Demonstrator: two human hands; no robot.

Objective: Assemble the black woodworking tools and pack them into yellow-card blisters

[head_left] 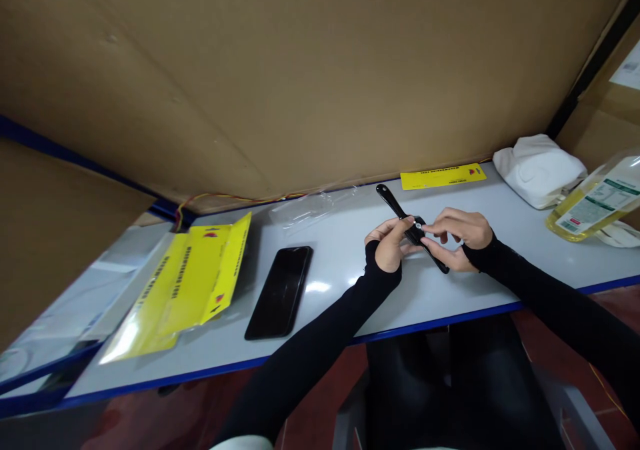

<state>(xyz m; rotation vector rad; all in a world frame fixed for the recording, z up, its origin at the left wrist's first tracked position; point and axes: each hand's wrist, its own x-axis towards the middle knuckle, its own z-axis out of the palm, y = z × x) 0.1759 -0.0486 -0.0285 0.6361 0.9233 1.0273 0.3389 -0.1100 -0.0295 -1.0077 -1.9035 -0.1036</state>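
Observation:
A black spokeshave (415,233) with two long handles is held above the table, slanting from upper left to lower right. My left hand (389,245) wraps round its middle, the thumb lying by a small silver screw on the body. From the other side my right hand (463,234) meets the tool, with a fingertip at the screw and the thumb against the lower edge. The fingers partly cover the spokeshave's body, and its blade cannot be made out.
Yellow tool cards (200,270) in clear plastic lie at the left, beside a black phone (280,293). Clear plastic packaging (315,207) and another yellow card (443,177) rest by the cardboard wall. White cloth (537,170) and a bottle of yellow liquid (595,203) are at the right.

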